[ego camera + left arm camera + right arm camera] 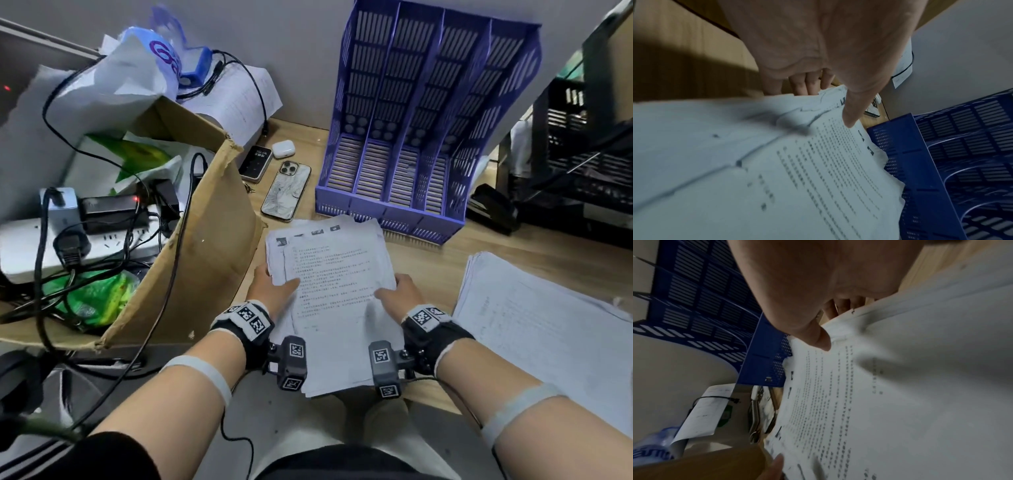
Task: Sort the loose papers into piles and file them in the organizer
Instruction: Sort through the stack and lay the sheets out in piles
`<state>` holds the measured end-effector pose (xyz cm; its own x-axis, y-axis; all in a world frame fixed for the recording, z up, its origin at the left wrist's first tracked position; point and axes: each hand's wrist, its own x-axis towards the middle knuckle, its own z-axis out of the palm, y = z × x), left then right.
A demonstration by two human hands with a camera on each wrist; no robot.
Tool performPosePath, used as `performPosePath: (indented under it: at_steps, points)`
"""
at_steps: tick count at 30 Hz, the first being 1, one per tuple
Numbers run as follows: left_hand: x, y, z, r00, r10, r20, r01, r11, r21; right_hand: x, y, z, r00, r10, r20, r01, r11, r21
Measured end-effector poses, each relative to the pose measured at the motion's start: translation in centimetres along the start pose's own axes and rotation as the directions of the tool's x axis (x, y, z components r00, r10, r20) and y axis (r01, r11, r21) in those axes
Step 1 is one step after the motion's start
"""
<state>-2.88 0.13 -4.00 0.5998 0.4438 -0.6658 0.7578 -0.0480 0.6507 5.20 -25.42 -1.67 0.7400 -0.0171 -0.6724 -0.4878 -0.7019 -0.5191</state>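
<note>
A thick stack of printed papers point(337, 284) is held above the desk's near edge, its far end almost at the purple organizer point(421, 137). My left hand point(274, 284) grips the stack's left edge, thumb on top and fingers underneath. My right hand point(399, 291) grips the right edge the same way. In the left wrist view the thumb point(853, 110) presses the top sheet of the papers point(797, 170). The right wrist view shows the thumb point(818, 337) on the papers point(879, 394), with the organizer point(715, 296) behind. The organizer's slots look empty.
A second paper pile point(541, 329) lies on the desk at the right. A phone point(286, 192), a small device point(255, 162) and an earbud case point(283, 149) lie left of the organizer. A cardboard box point(205, 240) with cables and a power strip stands left. A stapler point(493, 209) sits right.
</note>
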Motion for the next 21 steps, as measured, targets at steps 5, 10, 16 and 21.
performPosePath:
  at_steps: [5, 10, 16, 21]
  points:
    - [-1.0, 0.0, 0.8, 0.995, 0.001, 0.100, -0.010, 0.996, 0.091, 0.0, -0.4, 2.0, 0.995, 0.026, 0.096, -0.026, 1.000, -0.004]
    - [-2.9, -0.6, 0.5, 0.986, 0.007, 0.169, 0.001, 0.999, -0.051, -0.2, 0.8, 1.1, 0.991, 0.016, 0.136, -0.019, 1.000, 0.022]
    - [-5.9, 4.3, -0.8, 0.924, 0.284, 0.256, -0.172, 0.907, -0.384, -1.0, -0.9, -3.6, 0.990, -0.131, -0.055, 0.142, 0.907, 0.397]
    - [-8.1, 10.4, -1.5, 0.797, 0.573, 0.192, -0.442, 0.770, -0.460, -6.1, -6.1, -9.6, 0.895, -0.359, -0.266, 0.443, 0.645, 0.623]
